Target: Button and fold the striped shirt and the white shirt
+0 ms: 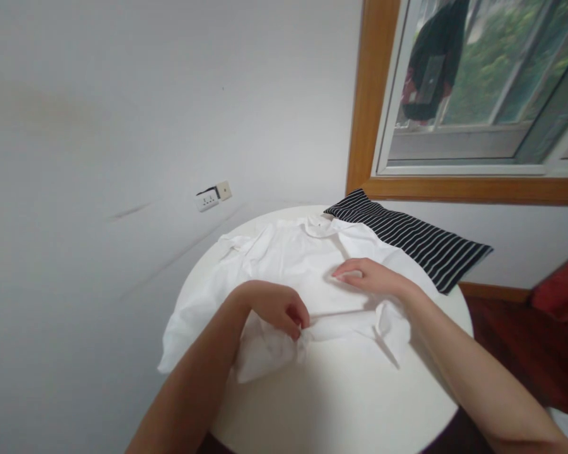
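A white shirt [288,265] lies spread and wrinkled over a round white table [350,397], its collar at the far side. My left hand [279,309] is closed in a pinch on the shirt's near edge, where the cloth bunches up under the fingers. Farther right, my right hand [366,277] is over the middle of the shirt with thumb and fingers apart. Whether its fingertips touch the cloth I cannot tell. Below my right wrist, a crumpled fold of the shirt sticks up.
A black-and-white striped cloth [409,239] lies at the table's far right edge and overhangs it. A wall with a power socket [207,200] stands behind and to the left. A wood-framed window [473,189] is at the upper right, with red fabric [563,290] below it.
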A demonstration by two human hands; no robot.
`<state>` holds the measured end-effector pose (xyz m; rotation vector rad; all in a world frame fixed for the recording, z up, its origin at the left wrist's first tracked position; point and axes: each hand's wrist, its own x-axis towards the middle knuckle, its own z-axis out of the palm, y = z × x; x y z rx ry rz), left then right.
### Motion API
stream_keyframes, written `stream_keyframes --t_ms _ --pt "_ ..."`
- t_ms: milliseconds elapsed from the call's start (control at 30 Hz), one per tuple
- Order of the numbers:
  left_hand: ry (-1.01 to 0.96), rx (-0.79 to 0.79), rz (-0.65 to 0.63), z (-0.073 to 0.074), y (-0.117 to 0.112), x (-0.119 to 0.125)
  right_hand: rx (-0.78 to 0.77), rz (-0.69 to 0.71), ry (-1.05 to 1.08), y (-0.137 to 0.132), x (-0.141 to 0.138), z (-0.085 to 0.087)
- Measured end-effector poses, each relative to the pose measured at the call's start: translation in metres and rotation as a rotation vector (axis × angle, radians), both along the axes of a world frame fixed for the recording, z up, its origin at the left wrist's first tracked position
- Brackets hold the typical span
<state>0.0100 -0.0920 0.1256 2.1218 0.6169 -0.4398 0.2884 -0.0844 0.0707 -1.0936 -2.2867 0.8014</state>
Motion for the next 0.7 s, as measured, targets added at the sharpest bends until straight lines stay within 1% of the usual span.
stream_keyframes --t_ms 67,100,167,233,267,300,333,367,400,433,467,500,533,600,667,700 --pt "0.045 -0.127 -0.042 -0.009 -0.01 0.012 0.064 0.071 -0.103 0.001 -0.013 -0.012" --pt "0.086 -0.203 -0.062 -0.014 -0.014 0.017 0.074 0.075 -0.177 0.001 -0.019 -0.018" --pt "0.196 -0.368 -0.109 -0.019 -0.019 0.02 0.053 0.017 -0.344 -0.002 -0.028 -0.026" --pt "0.307 -0.503 -0.131 -0.019 -0.017 0.017 -0.012 -0.049 -0.478 -0.006 -0.033 -0.027" --pt "0.332 -0.52 -0.106 -0.017 -0.012 0.014 -0.045 -0.057 -0.519 -0.009 -0.034 -0.026" --pt "0.325 -0.482 -0.049 -0.016 -0.006 0.01 -0.072 -0.041 -0.544 -0.011 -0.033 -0.023" --pt "0.284 -0.377 0.041 -0.015 0.003 0.007 -0.09 -0.007 -0.557 -0.012 -0.032 -0.021" --pt "0.219 -0.203 0.157 -0.017 0.013 0.004 -0.101 0.036 -0.563 -0.013 -0.031 -0.018" --pt "0.149 0.021 0.278 -0.022 0.023 0.001 -0.106 0.079 -0.565 -0.013 -0.029 -0.016" --pt "0.089 0.273 0.385 -0.03 0.033 0.0 -0.106 0.107 -0.567 -0.012 -0.027 -0.016" --pt "0.069 0.526 0.476 -0.041 0.041 -0.001 -0.105 0.111 -0.57 -0.011 -0.026 -0.016" --pt "0.099 0.721 0.545 -0.054 0.049 -0.001 -0.102 0.089 -0.574 -0.009 -0.026 -0.018" --pt "0.173 0.822 0.599 -0.068 0.056 -0.001 -0.097 0.046 -0.58 -0.007 -0.028 -0.022" --pt "0.291 0.892 0.689 -0.095 0.067 0.0 -0.07 -0.061 -0.584 0.0 -0.033 -0.031" --pt "0.285 0.932 0.746 -0.114 0.079 0.0 -0.004 -0.15 -0.575 0.009 -0.041 -0.042" --pt "0.266 0.941 0.76 -0.119 0.086 -0.001 0.041 -0.174 -0.568 0.015 -0.045 -0.046"
